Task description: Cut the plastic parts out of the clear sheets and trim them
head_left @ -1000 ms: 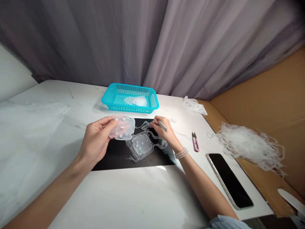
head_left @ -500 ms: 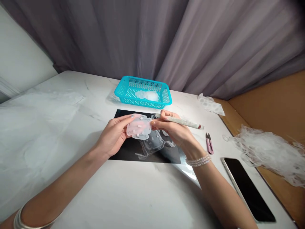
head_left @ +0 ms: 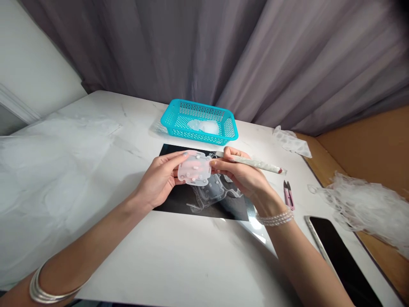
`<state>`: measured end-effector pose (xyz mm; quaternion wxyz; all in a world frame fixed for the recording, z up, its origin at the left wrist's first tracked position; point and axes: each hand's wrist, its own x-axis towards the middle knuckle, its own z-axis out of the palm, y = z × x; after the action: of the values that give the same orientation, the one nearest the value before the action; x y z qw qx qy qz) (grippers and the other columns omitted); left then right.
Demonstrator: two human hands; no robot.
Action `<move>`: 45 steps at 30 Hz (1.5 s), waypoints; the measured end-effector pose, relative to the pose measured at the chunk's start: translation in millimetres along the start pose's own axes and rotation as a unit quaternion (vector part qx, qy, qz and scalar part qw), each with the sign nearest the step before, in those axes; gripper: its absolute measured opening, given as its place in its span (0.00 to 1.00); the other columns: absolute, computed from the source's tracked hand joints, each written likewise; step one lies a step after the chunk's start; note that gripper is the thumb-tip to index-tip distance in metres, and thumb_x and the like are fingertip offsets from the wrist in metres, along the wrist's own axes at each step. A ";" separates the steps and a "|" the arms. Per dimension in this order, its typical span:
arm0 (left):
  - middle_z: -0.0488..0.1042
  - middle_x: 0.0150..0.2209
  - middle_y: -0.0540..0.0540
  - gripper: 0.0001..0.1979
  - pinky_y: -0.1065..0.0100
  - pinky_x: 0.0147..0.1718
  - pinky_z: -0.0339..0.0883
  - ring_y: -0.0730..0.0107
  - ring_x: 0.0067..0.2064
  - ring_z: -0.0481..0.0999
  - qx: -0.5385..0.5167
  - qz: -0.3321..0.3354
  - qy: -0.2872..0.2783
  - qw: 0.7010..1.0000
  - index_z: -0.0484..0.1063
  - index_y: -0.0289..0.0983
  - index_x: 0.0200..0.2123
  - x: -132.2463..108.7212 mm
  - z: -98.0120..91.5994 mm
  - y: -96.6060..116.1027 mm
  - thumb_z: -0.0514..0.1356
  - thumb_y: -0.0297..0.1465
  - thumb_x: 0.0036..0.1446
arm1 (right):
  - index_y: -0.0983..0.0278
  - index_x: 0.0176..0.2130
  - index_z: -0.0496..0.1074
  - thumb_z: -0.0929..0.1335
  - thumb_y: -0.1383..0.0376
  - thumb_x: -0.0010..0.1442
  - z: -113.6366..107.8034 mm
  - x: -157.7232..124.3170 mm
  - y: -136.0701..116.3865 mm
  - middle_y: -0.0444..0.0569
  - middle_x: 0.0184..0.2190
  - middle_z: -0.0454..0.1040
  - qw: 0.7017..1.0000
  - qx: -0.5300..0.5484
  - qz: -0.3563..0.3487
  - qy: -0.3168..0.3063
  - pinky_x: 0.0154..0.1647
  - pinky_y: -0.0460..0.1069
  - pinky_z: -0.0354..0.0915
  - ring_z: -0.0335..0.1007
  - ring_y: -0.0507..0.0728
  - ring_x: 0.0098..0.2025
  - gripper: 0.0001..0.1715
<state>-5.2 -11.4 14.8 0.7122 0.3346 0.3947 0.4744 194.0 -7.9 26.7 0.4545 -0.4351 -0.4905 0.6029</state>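
My left hand [head_left: 161, 177] pinches a translucent, frosted plastic piece [head_left: 194, 169] by its left side, thumb on top and fingers beneath. The piece is squarish with notched edges, small raised studs and slots. In my right hand [head_left: 239, 166] lies a slim tool with a pale wrapped handle [head_left: 258, 163], its reddish end pointing right; I cannot make out its working tip. My right thumb and a finger also meet the right edge of the plastic piece. Below, on a black sheet [head_left: 172, 200], rests a clear plastic frame [head_left: 211, 189] with similar shapes, partly hidden by my hands.
Behind the sheet stands a turquoise basket [head_left: 198, 137] holding white translucent pieces [head_left: 206, 126]. To the right are pink snips [head_left: 288, 196], a phone [head_left: 345, 260], a heap of clear plastic scraps [head_left: 367, 213] and a perforated white sheet [head_left: 291, 141]. Clear plastic film [head_left: 41, 183] covers the left.
The whole scene has shifted slightly right in the view as the camera turned. Both hands keep their grips, and the plastic piece stays between them in nearly the same pose.
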 end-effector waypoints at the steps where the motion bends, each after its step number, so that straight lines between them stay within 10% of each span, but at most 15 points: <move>1: 0.81 0.41 0.37 0.14 0.60 0.38 0.79 0.57 0.42 0.81 0.000 -0.001 -0.001 1.000 0.79 0.30 0.46 -0.2 0.4 0.2 0.63 0.31 0.59 | 0.61 0.24 0.53 0.77 0.68 0.51 0.2 0.3 0.5 0.38 0.22 0.65 1.000 0.005 0.001 0.000 0.31 0.48 0.60 0.68 0.50 0.29 0.28; 13: 0.67 0.63 0.30 0.30 0.48 0.52 0.73 0.46 0.55 0.76 -0.109 -0.090 0.028 0.990 0.61 0.32 0.65 3.5 -0.7 -6.2 0.58 0.36 0.63 | 0.60 0.24 0.53 0.75 0.64 0.52 -1.8 1.2 2.7 0.41 0.25 0.70 0.990 -0.045 -0.090 0.103 0.39 0.51 0.67 0.69 0.53 0.31 0.26; 20: 0.75 0.54 0.28 0.31 0.44 0.49 0.73 0.47 0.48 0.80 -0.162 -0.146 -0.035 0.975 0.64 0.27 0.62 3.1 -1.0 -2.0 0.51 0.45 0.66 | 0.60 0.24 0.54 0.71 0.62 0.61 12.9 -12.7 -7.3 0.43 0.25 0.70 0.974 -0.195 -0.118 -0.003 0.39 0.52 0.68 0.75 0.58 0.38 0.23; 26: 0.73 0.57 0.29 0.31 0.41 0.51 0.69 0.42 0.50 0.79 -0.146 -0.158 -0.079 0.973 0.66 0.29 0.61 3.2 -3.4 0.9 0.50 0.47 0.66 | 0.60 0.24 0.55 0.72 0.63 0.59 -7.0 -4.7 -7.9 0.47 0.30 0.76 0.981 -0.119 -0.122 0.089 0.46 0.55 0.72 0.79 0.60 0.44 0.23; 38: 0.72 0.58 0.29 0.31 0.41 0.50 0.69 0.41 0.50 0.79 -0.133 -0.158 -0.105 0.973 0.67 0.31 0.61 2.2 -3.1 1.1 0.50 0.47 0.65 | 0.60 0.26 0.56 0.74 0.63 0.56 -1.3 -2.7 -1.6 0.45 0.28 0.74 0.994 -0.092 -0.041 0.048 0.41 0.51 0.69 0.76 0.57 0.39 0.22; 45: 0.77 0.53 0.36 0.20 0.47 0.48 0.75 0.52 0.50 0.80 -0.031 -0.097 -0.075 0.992 0.72 0.37 0.56 0.5 0.3 -3.9 0.59 0.27 0.61 | 0.61 0.24 0.54 0.72 0.68 0.55 6.8 -3.4 5.3 0.39 0.22 0.64 0.990 -0.133 -0.041 0.029 0.32 0.48 0.59 0.65 0.51 0.29 0.21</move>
<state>-3.2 -12.2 11.5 0.7928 0.3071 0.3557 0.3882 187.5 -13.1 22.6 0.4307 -0.4887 -0.5704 0.5003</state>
